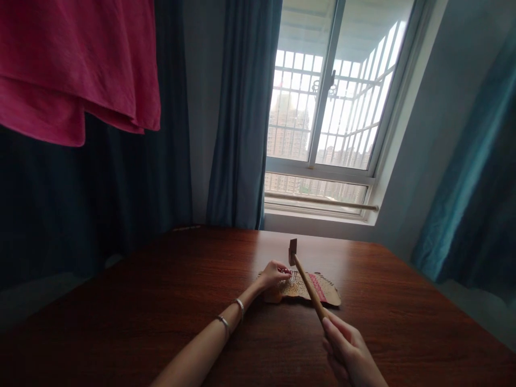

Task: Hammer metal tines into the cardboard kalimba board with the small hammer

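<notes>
A flat brown piece of cardboard [328,293] with a red strip and rows of small holes or pins lies on the dark wooden table [161,317]. My left hand [273,273] rests on its left part, fingers pinched together on something too small to name. My right hand [349,352], near the table's front, is closed round the wooden handle of a small hammer [306,279]. The hammer's dark head hangs just above the cardboard, close to my left fingertips. Two bracelets circle my left wrist.
A window [322,123] with a sliding frame and outside bars stands behind the table. Blue curtains [242,118] hang on both sides. A red cloth [76,64] hangs at the upper left. A wooden rod [322,202] lies along the sill.
</notes>
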A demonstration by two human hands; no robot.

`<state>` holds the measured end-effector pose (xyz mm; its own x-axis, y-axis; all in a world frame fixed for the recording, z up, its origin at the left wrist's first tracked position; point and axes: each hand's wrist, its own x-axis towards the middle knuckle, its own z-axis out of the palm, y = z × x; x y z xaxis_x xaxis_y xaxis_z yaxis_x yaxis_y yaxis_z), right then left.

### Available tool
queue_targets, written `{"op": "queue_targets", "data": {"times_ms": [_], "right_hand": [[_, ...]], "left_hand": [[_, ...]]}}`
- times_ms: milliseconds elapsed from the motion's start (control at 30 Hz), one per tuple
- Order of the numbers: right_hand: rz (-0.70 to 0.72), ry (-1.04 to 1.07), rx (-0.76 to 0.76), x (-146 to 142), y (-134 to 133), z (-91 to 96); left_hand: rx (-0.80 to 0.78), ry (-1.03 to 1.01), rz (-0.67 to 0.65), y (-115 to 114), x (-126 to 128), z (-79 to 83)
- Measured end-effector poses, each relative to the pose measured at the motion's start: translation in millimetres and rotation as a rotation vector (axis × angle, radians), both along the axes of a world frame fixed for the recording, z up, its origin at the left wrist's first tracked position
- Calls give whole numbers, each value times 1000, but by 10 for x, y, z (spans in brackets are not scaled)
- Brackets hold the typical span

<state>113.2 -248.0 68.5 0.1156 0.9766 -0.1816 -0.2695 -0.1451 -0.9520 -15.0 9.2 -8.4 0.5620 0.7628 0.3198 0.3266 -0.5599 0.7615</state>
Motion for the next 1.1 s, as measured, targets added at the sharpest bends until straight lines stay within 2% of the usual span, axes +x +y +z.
{"op": "queue_targets", "data": {"times_ms": [133,400,633,733,933,1000,1100], "right_hand": [[11,-3,-34,8,0,-48],[14,24,2,-12,-44,38],[-18,20,-3,-35,-26,-58],[-10,32,-8,-31,-18,-62],[-12,9,13,-35,-30,35],[-13,-2,14,-39,-34,56],[2,-6,35,-44,-37,60]], "left_hand": [[-16,14,10,4,6,-6],[-28,-9,-7,-5,-2,-6],[-40,13,-30,-8,-6,-12],[-71,17,-55,-13,-39,42],[-78,38,-128,25,-236,272],[-76,52,-128,43,-280,294],[-92,39,-160,54,-280,242]]}}
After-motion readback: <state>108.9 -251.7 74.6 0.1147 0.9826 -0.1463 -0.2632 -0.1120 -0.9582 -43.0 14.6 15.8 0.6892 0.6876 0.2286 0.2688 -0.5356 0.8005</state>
